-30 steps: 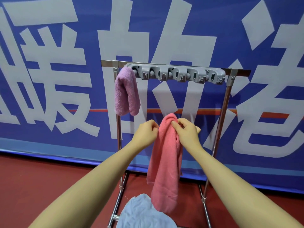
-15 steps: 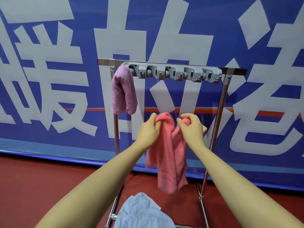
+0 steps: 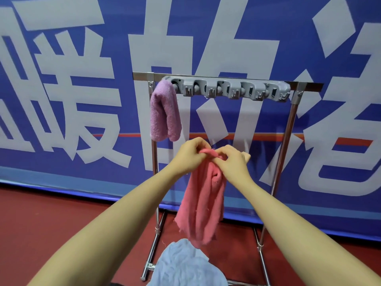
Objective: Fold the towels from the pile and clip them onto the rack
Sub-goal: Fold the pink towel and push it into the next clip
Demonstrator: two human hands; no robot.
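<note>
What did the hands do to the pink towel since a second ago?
Both hands, the left hand and the right hand, came closer together while gripping the top of the pink towel, bunching it. Its hanging end rose, so it now hangs shorter above the light blue towel. Nothing was let go. The purple towel stayed clipped at the left end of the grey clip bar.

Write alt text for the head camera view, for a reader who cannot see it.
Two bare hands, left hand and right hand, hold the folded top of a pink towel in front of a metal rack. A purple towel hangs at the left end of the rack's grey clip strip; a light blue towel lies below.
</note>
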